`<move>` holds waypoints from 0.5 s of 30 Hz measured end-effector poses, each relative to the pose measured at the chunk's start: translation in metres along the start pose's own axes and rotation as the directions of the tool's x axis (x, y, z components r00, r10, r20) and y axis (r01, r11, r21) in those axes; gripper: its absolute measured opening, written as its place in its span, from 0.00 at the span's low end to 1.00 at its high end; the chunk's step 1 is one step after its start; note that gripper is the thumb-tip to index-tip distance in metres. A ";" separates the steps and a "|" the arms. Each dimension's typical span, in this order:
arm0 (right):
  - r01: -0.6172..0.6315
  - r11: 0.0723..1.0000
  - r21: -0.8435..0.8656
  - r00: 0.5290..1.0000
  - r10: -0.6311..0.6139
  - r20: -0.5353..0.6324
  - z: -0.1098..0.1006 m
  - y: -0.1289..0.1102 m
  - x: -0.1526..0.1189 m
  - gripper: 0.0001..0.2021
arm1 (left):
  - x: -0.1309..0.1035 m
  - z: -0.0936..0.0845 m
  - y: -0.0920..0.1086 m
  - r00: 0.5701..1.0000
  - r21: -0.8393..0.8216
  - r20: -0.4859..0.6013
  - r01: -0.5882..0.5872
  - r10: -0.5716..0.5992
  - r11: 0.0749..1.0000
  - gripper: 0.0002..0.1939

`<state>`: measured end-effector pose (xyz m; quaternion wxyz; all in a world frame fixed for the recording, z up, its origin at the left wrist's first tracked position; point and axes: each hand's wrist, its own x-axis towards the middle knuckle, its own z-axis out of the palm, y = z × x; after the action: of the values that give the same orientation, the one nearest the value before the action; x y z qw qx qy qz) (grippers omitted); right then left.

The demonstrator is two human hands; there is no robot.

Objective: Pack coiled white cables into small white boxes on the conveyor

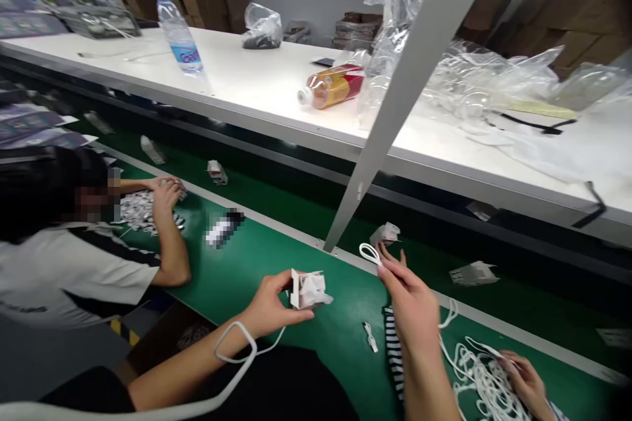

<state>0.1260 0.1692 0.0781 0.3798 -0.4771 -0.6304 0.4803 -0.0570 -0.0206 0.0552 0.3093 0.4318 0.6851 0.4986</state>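
My left hand (269, 309) is closed around a small white open box (296, 291), with crumpled clear plastic (313, 289) showing at its open end. To its right, my right hand (412, 296) pinches a looped white cable (369, 253) between thumb and finger, above the green bench (340, 316). A short bundled white cable (370, 337) lies on the bench between my hands. Across my left forearm runs a long white cord (241, 368). Behind my right forearm a striped cloth (394, 355) is partly hidden.
Another person's hand (526, 378) touches a heap of white cords (481, 375). A person at left handles a pile of small pieces (138, 210). White boxes (474, 273) lie in the dark green channel behind the bench. A metal post (390, 118) rises beside the shelf (237, 72).
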 end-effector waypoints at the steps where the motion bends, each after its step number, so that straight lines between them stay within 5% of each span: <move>1: -0.012 1.000 0.000 0.998 0.012 0.069 -0.008 -0.021 -0.022 0.16 | -0.002 -0.004 0.007 0.997 0.028 -0.012 -0.071 0.071 0.997 0.30; 5: 0.291 0.957 0.014 0.899 -0.278 0.338 -0.038 -0.070 -0.100 0.09 | -0.010 -0.015 0.022 0.952 0.101 -0.019 -0.302 0.305 0.948 0.33; 8: 0.472 0.880 -0.061 0.829 -0.418 0.372 -0.049 -0.054 -0.127 0.12 | -0.016 -0.015 0.028 0.899 0.147 0.043 -0.438 0.437 0.887 0.29; 11: 0.501 0.859 -0.102 0.840 -0.455 0.297 -0.078 -0.008 -0.111 0.12 | -0.021 -0.012 0.033 0.812 0.196 0.103 -0.582 0.574 0.789 0.28; 15: 0.506 0.856 -0.112 0.862 -0.495 0.107 -0.156 0.057 -0.039 0.16 | -0.028 -0.006 0.038 0.744 0.254 0.155 -0.666 0.650 0.702 0.31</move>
<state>0.2958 0.1745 0.0610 0.4346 -0.3033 -0.7776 0.3383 -0.0392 -0.0434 0.0928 0.0616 0.7017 0.5433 0.4568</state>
